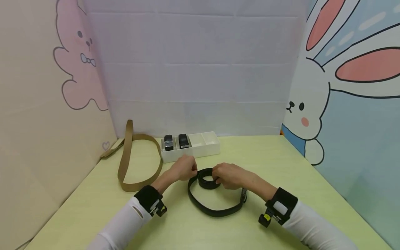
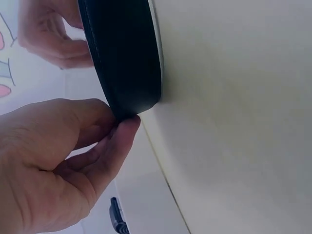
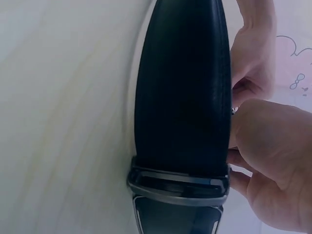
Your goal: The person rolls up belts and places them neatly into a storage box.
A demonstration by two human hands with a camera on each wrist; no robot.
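A black belt point(image 1: 215, 212) stands on its edge on the table, one part wound into a small coil point(image 1: 208, 186) and the rest in a wide loop. Its metal buckle point(image 1: 243, 196) is at the loop's right end and looms large in the right wrist view. My left hand point(image 1: 184, 167) pinches the strap at the coil's left side; thumb and finger meet on its edge in the left wrist view. My right hand point(image 1: 230, 176) grips the coil's right side with curled fingers. In the right wrist view the strap point(image 3: 183, 87) hides those fingertips.
Behind my hands stands a white divided box point(image 1: 204, 149), with two rolled black belts point(image 1: 183, 140) in its left compartments. A tan webbing strap point(image 1: 125, 163) lies looped at the left, its end against the wall. Printed rabbit panels point(image 1: 356, 139) flank the table.
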